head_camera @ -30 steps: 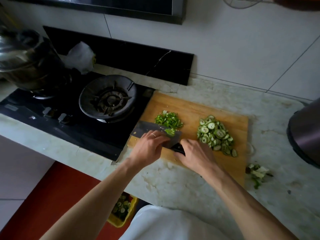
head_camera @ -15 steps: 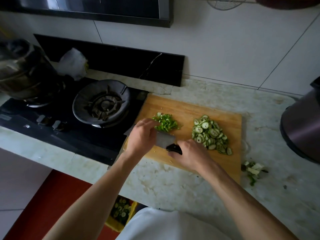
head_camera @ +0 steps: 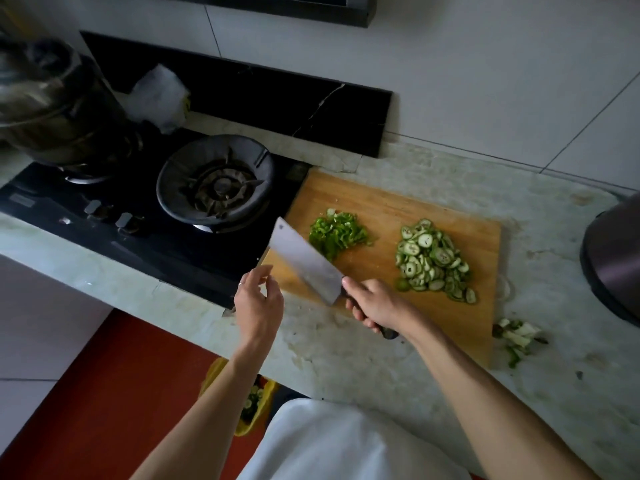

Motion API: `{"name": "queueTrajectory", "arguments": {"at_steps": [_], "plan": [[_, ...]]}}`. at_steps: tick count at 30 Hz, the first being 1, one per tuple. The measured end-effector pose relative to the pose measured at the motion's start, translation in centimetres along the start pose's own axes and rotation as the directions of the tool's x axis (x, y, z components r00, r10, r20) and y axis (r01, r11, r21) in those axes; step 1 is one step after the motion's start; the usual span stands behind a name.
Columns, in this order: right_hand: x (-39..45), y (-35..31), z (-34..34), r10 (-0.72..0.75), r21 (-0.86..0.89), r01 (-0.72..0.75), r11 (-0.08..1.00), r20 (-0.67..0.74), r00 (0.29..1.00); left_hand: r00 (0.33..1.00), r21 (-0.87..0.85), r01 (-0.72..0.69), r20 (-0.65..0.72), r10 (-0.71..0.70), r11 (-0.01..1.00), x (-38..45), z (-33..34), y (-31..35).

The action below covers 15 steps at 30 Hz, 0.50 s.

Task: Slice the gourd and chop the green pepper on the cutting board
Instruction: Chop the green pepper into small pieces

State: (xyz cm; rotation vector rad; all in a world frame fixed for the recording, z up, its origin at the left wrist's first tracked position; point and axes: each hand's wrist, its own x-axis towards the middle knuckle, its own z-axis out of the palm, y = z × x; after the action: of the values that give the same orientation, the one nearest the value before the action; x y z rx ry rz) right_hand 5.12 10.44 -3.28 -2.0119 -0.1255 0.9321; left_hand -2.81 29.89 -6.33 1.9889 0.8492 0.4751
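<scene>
Two bare hands work at the near edge of the table (head_camera: 381, 382): since half a second ago the left hand (head_camera: 258, 303) has lifted off the cleaver (head_camera: 304, 261) and now hangs open, fingers loose, holding nothing, while the right hand (head_camera: 375, 304) keeps its grip curled round the dark handle, blade raised and tilted. Farther back on the cutting board (head_camera: 388, 199) lie the chopped green pepper (head_camera: 337, 233) and, to its right, the gourd slices (head_camera: 433, 259), with the stove (head_camera: 138, 209) at left. No writing is legible.
</scene>
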Motion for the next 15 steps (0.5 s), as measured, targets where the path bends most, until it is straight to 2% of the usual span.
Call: {"name": "queueTrajectory", "arguments": {"at_steps": [3,6,8,9,11,13,15], "plan": [[0.5,-0.3,-1.9,0.035,0.061,-0.029,0.998,-0.090,0.995,0.999,0.022,-0.043,0.032,0.042,0.999,0.3,0.3,0.1],[0.0,-1.1,-2.1,-0.020,0.004,0.021,1.000,-0.091,0.996,0.997,0.049,-0.058,0.058,0.056,0.997,0.9,0.8,0.3],[-0.8,-1.5,-1.5,-0.070,0.038,0.076,0.996,-0.125,0.990,0.995,0.060,-0.057,0.090,0.051,0.997,1.4,1.3,1.0],[-1.2,-1.6,-1.3,-0.103,0.039,0.111,0.993,-0.172,0.980,0.993,0.061,-0.055,0.110,0.048,0.997,1.7,1.6,1.3],[-1.6,-1.4,-1.3,-0.154,-0.069,0.139,0.988,-0.317,0.936,0.986,0.090,-0.086,0.149,0.072,0.992,2.7,2.2,1.4],[-1.3,-1.1,-1.7,-0.134,-0.202,0.043,0.978,-0.464,0.875,0.966,0.128,-0.180,0.212,0.151,0.975,4.1,3.1,1.0],[-1.0,-1.0,-2.1,-0.047,-0.246,-0.114,0.963,-0.567,0.822,0.933,0.176,-0.258,0.299,0.198,0.950,5.4,4.1,0.8]]}}
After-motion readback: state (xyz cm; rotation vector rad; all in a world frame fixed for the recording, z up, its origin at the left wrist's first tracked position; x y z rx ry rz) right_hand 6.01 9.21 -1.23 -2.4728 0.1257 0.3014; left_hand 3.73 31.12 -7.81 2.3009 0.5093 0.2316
